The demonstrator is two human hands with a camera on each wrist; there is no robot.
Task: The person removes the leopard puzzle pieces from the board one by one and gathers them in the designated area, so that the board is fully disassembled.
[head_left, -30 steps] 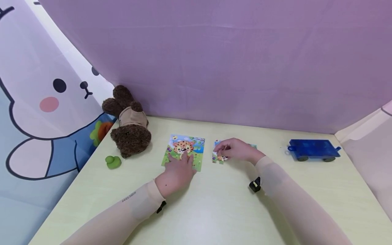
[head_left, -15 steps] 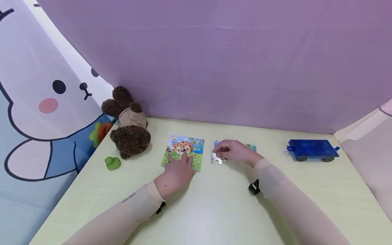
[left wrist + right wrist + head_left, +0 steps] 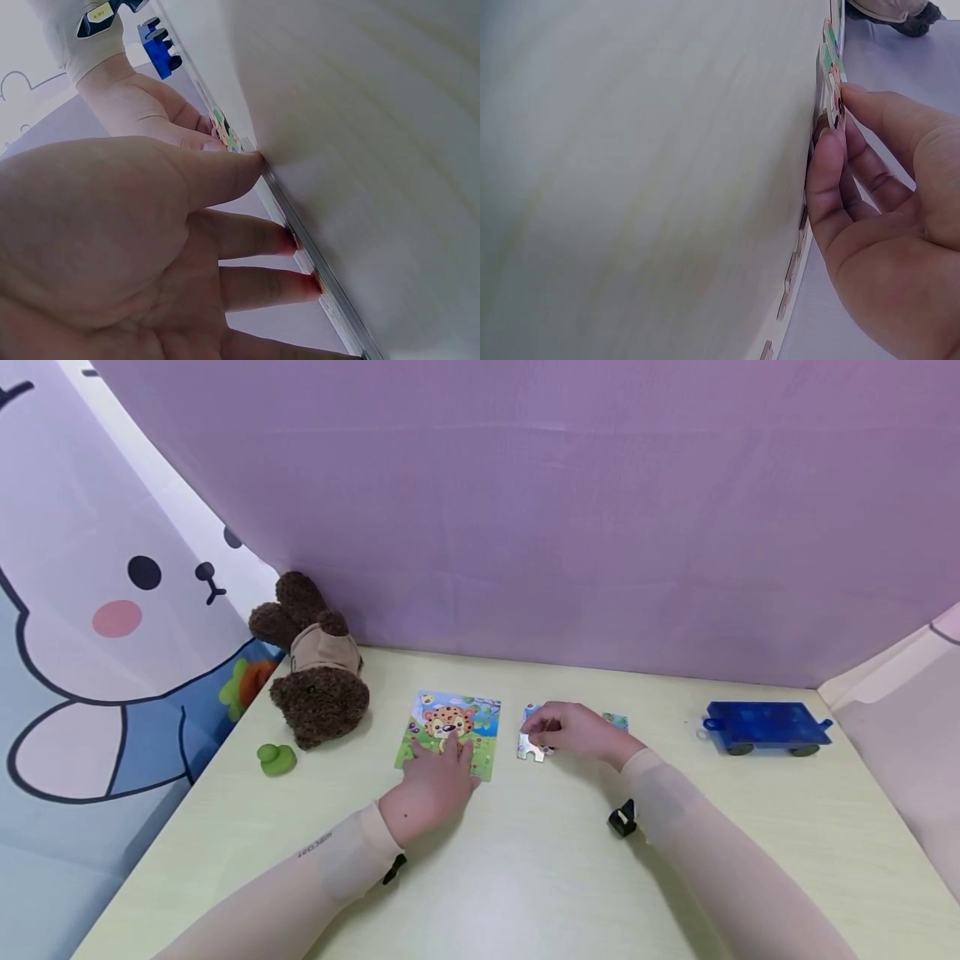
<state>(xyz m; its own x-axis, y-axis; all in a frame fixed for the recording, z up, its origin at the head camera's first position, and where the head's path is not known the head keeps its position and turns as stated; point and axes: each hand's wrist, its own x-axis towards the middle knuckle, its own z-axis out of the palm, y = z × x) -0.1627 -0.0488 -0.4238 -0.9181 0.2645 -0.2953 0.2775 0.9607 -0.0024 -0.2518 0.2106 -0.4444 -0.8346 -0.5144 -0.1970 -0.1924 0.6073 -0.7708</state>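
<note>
A picture card (image 3: 486, 735) with a cartoon leopard on grass lies flat on the table. My left hand (image 3: 435, 789) rests on its lower part, fingers spread and mostly straight. To the right of the card, my right hand (image 3: 576, 731) pinches a jigsaw puzzle piece (image 3: 531, 752) between thumb and fingers. In the right wrist view that puzzle piece (image 3: 835, 90) stands tilted off the table, showing part of a leopard's face. More puzzle pieces (image 3: 617, 720) lie beside and behind the right hand, partly hidden by it.
A brown plush bear (image 3: 322, 693) in a beige top lies at the back left. Near it sits a small green toy duck (image 3: 277, 760). On the far right stands a blue toy wagon (image 3: 768, 727). A purple cloth (image 3: 555, 527) hangs behind the table (image 3: 480, 893).
The puzzle piece in my right hand has tilted and now reflects light. The head view has shifted very slightly. My left hand stays on the card.
</note>
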